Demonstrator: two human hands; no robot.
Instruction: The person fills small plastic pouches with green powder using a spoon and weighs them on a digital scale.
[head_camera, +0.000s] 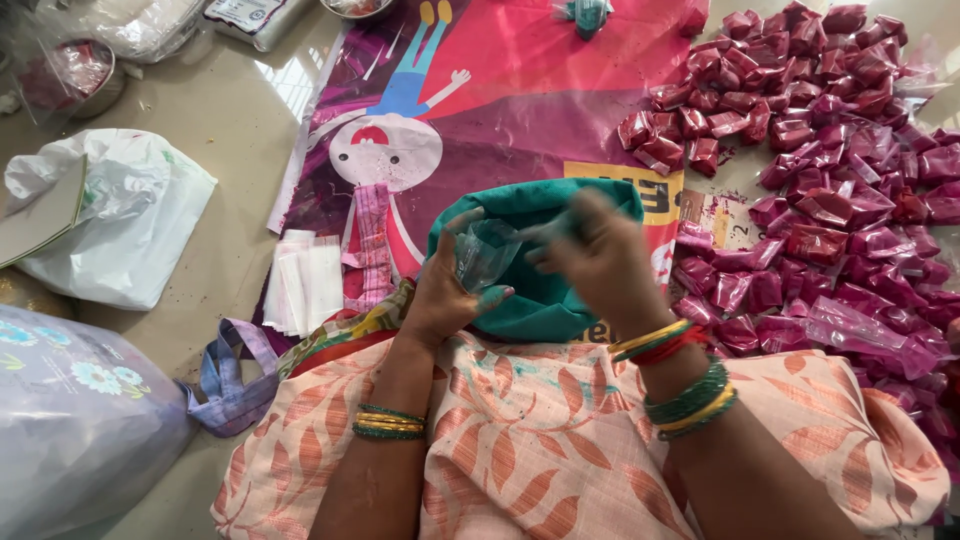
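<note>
My left hand (445, 290) holds a small clear plastic pouch (484, 252) open, its fingertips stained teal. My right hand (592, 255), blurred and also teal-stained, pinches the pouch's upper edge from the right. Both hands hover over a teal bag of green powder (540, 300) resting in front of my lap. Bangles circle both wrists.
Many filled pink powder packets (830, 180) lie heaped at the right on a magenta printed sheet (520, 90). A stack of empty clear pouches (303, 282) lies left of the bag. White plastic bags (120, 220) and a metal bowl (75, 75) sit at the left.
</note>
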